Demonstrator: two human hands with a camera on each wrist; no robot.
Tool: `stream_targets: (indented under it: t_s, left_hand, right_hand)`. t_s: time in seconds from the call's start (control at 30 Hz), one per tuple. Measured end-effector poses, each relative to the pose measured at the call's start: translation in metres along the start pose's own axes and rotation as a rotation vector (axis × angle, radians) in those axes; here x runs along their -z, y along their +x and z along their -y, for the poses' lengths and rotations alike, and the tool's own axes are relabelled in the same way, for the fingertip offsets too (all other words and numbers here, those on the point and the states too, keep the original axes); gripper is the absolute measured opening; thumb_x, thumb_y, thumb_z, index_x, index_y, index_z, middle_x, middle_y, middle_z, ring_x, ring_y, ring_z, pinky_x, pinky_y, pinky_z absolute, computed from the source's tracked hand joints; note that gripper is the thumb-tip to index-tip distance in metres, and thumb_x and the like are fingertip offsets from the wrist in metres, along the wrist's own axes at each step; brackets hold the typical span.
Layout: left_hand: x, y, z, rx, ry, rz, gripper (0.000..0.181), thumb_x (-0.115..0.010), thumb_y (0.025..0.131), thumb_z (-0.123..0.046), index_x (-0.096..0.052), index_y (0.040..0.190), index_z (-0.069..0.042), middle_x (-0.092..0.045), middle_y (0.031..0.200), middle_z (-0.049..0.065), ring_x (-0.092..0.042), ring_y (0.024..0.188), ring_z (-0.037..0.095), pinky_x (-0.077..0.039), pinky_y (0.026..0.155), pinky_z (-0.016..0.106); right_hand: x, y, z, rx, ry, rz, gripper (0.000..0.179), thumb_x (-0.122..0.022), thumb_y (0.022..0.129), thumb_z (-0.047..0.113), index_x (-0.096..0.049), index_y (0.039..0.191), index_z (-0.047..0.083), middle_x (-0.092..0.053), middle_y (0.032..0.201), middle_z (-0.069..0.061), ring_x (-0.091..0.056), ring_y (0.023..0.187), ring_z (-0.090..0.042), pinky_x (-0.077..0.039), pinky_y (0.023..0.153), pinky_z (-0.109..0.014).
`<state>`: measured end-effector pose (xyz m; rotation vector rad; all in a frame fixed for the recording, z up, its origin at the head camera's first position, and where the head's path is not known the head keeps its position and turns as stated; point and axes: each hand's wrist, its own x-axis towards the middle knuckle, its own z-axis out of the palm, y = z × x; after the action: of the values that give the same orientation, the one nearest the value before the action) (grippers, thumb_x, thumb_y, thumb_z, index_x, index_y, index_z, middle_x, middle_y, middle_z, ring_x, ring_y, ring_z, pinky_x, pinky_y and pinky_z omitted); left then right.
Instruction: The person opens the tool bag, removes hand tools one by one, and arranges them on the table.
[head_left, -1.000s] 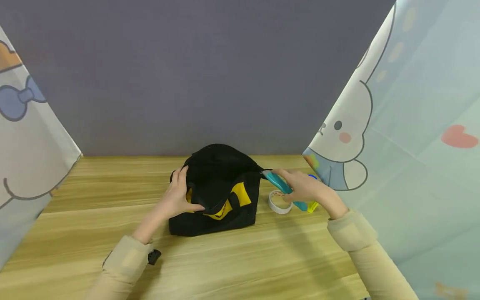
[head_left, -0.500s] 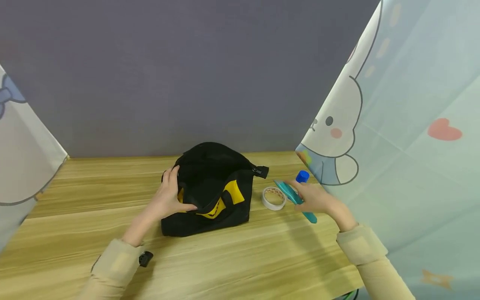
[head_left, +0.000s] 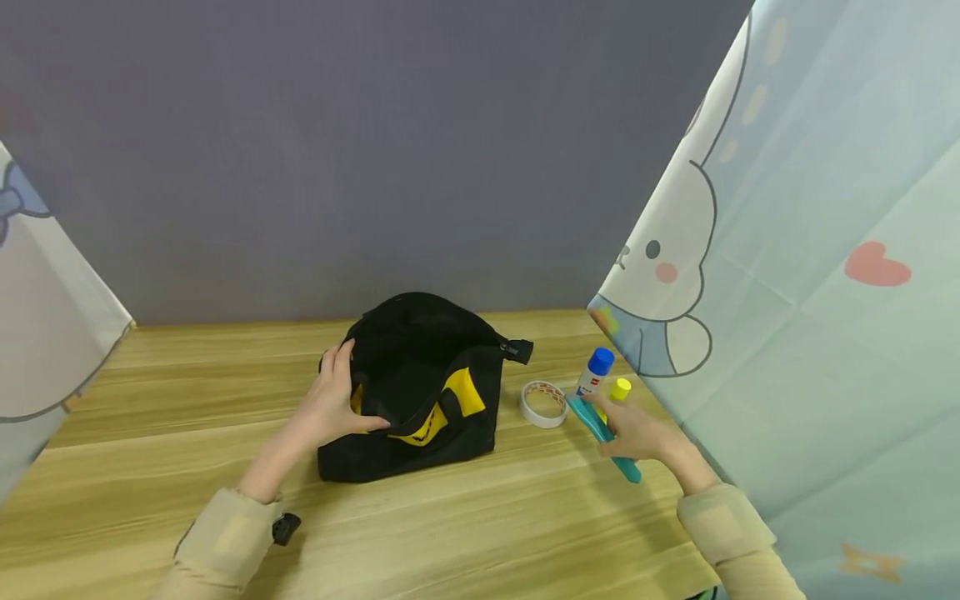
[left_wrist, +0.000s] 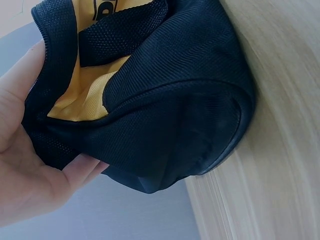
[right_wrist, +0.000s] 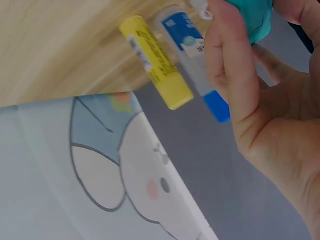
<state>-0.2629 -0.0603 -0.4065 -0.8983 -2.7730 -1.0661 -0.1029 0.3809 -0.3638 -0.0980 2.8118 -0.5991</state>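
A black and yellow zippered bag (head_left: 457, 442) stands on the table with its mouth spread wide. My left hand (head_left: 330, 408) grips the left side of its rim, thumb on the near edge; the left wrist view shows fingers behind the black cloth (left_wrist: 165, 130). To the right of the bag, my right hand (head_left: 637, 429) holds a long, slim teal object (head_left: 626, 469), its kind unclear. Just behind that hand stand a blue-capped glue bottle (head_left: 592, 373) and a yellow glue stick (right_wrist: 157, 65). A roll of white tape (head_left: 543, 419) lies between bag and right hand.
The wooden table (head_left: 420, 533) meets a grey panel (head_left: 360, 167) at the back. A cartoon-print curtain (head_left: 795, 350) borders the right side, another print the left. A small black piece (head_left: 285, 527) shows beside my left sleeve.
My right hand has moved away from the bag's zipper end, rightward and nearer me, with the teal object, uncovering the blue-capped bottle. My left hand keeps its grip on the rim.
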Motion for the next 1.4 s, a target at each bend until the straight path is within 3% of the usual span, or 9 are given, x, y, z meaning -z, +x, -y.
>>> stream_targets:
  t_s: [0.43, 0.83, 1.2, 1.4]
  left_hand:
    - [0.001, 0.000, -0.002, 0.013, 0.013, 0.007, 0.132, -0.092, 0.067, -0.039, -0.003, 0.155, 0.005, -0.009, 0.155, 0.037, -0.031, 0.135, 0.058, -0.036, 0.107, 0.068]
    - [0.001, -0.001, -0.004, 0.008, 0.016, -0.005, 0.131, -0.092, 0.067, -0.037, -0.004, 0.154, 0.005, -0.010, 0.154, 0.037, -0.032, 0.135, 0.058, -0.036, 0.107, 0.068]
    - [0.002, -0.001, -0.005, 0.007, 0.036, 0.003, 0.130, -0.092, 0.068, -0.037, -0.004, 0.154, 0.006, -0.010, 0.154, 0.038, -0.034, 0.134, 0.058, -0.039, 0.105, 0.067]
    - [0.000, -0.002, -0.004, 0.000, 0.043, -0.009, 0.130, -0.092, 0.068, -0.036, -0.005, 0.154, 0.006, -0.010, 0.154, 0.037, -0.036, 0.134, 0.057, -0.039, 0.106, 0.065]
  right_hand:
    - [-0.022, 0.006, -0.026, -0.075, 0.052, 0.005, 0.084, -0.070, 0.077, 0.003, -0.030, 0.150, 0.002, -0.052, 0.069, -0.007, -0.058, 0.047, -0.018, -0.054, 0.045, -0.036]
    - [-0.036, 0.010, -0.042, -0.131, 0.095, 0.028, 0.086, -0.069, 0.077, 0.004, -0.029, 0.153, 0.006, -0.048, 0.073, -0.006, -0.052, 0.050, -0.014, -0.055, 0.047, -0.039]
    - [-0.040, 0.013, -0.045, -0.091, 0.093, 0.029, 0.081, -0.069, 0.077, 0.002, -0.033, 0.150, 0.003, -0.043, 0.067, -0.002, -0.044, 0.043, -0.010, -0.049, 0.041, -0.032]
    - [-0.043, 0.015, -0.044, -0.126, 0.089, 0.024, 0.082, -0.070, 0.077, 0.003, -0.035, 0.150, 0.006, -0.045, 0.069, -0.004, -0.046, 0.044, -0.012, -0.049, 0.042, -0.032]
